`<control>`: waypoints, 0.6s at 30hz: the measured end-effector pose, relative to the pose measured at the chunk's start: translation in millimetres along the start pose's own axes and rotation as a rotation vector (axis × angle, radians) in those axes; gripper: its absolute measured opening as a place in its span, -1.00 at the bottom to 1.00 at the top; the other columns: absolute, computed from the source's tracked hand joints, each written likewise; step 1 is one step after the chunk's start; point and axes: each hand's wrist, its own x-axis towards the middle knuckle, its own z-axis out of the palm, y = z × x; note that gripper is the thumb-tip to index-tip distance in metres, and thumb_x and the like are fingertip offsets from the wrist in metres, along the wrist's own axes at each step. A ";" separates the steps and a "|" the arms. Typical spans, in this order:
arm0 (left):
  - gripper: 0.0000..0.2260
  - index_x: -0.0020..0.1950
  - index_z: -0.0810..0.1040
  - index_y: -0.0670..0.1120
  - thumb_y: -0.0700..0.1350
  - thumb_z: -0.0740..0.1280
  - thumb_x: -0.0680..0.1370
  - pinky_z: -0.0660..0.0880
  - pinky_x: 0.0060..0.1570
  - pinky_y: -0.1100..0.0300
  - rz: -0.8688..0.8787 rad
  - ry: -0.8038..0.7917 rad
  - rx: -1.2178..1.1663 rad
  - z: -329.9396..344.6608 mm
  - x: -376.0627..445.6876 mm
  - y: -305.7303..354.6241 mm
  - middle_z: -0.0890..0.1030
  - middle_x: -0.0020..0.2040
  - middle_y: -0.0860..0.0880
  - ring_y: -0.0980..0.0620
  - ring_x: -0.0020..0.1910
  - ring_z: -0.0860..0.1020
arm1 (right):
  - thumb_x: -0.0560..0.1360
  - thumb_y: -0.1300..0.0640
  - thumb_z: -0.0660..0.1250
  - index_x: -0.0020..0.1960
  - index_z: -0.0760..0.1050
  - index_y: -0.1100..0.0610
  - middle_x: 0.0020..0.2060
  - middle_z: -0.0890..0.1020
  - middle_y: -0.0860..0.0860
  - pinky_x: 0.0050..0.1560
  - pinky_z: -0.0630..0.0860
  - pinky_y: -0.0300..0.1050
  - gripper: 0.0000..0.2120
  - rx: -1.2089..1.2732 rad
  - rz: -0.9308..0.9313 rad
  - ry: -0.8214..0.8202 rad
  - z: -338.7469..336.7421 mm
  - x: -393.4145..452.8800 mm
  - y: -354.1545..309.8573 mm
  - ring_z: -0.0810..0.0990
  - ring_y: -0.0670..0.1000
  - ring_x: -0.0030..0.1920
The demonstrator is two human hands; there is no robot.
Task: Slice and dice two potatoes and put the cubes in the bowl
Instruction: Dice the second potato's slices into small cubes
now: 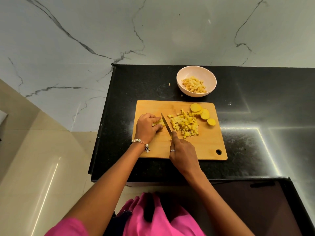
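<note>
Far left: beige floor tiles and a white marble wall with grey veins behind the black stone worktop. My left wrist carries a pearl bead bracelet. My left hand sits on the left part of the wooden cutting board, fingers curled down and pressed together over a bunch of potato strips, thumb tucked at the near side, pinning the strips to the board. Just right of that hand, the knife: blade runs diagonally, tip pointing away from me and to the left, edge down against the cut end of the strips. My right hand grips the knife handle, fingers wrapped round it, index finger stretched forward along the blade spine; a silver ring shows on one finger. The handle itself is hidden under the hand. Right of the blade, a loose pile of yellow potato cubes lies mid-board, a few strays at its edges. Further right, along the board's far-right corner, round potato slices overlap in a row; the last one hangs at the board's right edge. Board has a hanging hole near its right front corner. Beyond the board, apart from it, a pale pink bowl stands on the worktop, part-filled with more cubes. One small potato scrap lies on the worktop left of the bowl. Bottom edge: my pink garment.
</note>
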 end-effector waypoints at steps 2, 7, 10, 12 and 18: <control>-0.68 0.11 0.64 -0.12 -0.08 0.49 0.39 0.35 -0.08 0.28 0.030 0.015 0.005 0.9 -1.8 -0.3 0.60 -0.04 -0.07 -0.03 -0.02 0.49 | 0.60 0.18 0.08 0.50 0.15 0.22 -0.09 0.60 0.23 -0.25 0.27 -0.03 -0.52 -0.030 0.005 -0.011 1.0 -0.5 -0.9 0.54 0.25 -0.14; -0.73 0.03 0.67 -0.16 -0.08 0.50 0.38 0.49 -0.11 0.10 0.105 0.046 0.027 -0.2 -5.1 -2.7 0.61 -0.08 -0.08 -0.05 -0.07 0.52 | 0.58 0.18 0.10 0.45 0.26 0.26 -0.17 0.61 0.27 -0.33 0.28 -0.03 -0.54 -0.032 0.038 0.056 0.5 -0.3 1.9 0.55 0.28 -0.25; -0.72 0.01 0.67 -0.18 -0.08 0.51 0.37 0.48 -0.13 0.09 0.118 0.055 0.039 0.4 -5.4 -4.6 0.61 -0.10 -0.09 -0.06 -0.09 0.53 | 0.60 0.16 0.09 0.51 0.15 0.18 -0.04 0.60 0.24 -0.25 0.35 -0.01 -0.51 -0.079 0.050 -0.001 -2.2 0.7 4.9 0.56 0.27 -0.11; -0.72 -0.01 0.67 -0.18 -0.07 0.51 0.36 0.49 -0.14 0.08 0.122 0.059 0.044 0.4 -5.5 -4.4 0.61 -0.10 -0.09 -0.06 -0.10 0.53 | 0.59 0.17 0.08 0.52 0.12 0.16 -0.01 0.58 0.22 -0.24 0.35 -0.01 -0.50 -0.093 0.033 -0.032 -3.0 -0.1 5.7 0.55 0.26 -0.09; -0.70 0.03 0.66 -0.17 -0.07 0.51 0.36 0.51 -0.12 0.04 0.136 0.051 0.045 1.0 -5.1 -7.4 0.62 -0.07 -0.09 -0.07 -0.08 0.54 | 0.59 0.15 0.11 0.51 0.15 0.14 -0.04 0.59 0.23 -0.25 0.36 -0.01 -0.50 -0.082 -0.001 -0.026 -3.7 -1.6 10.7 0.55 0.27 -0.12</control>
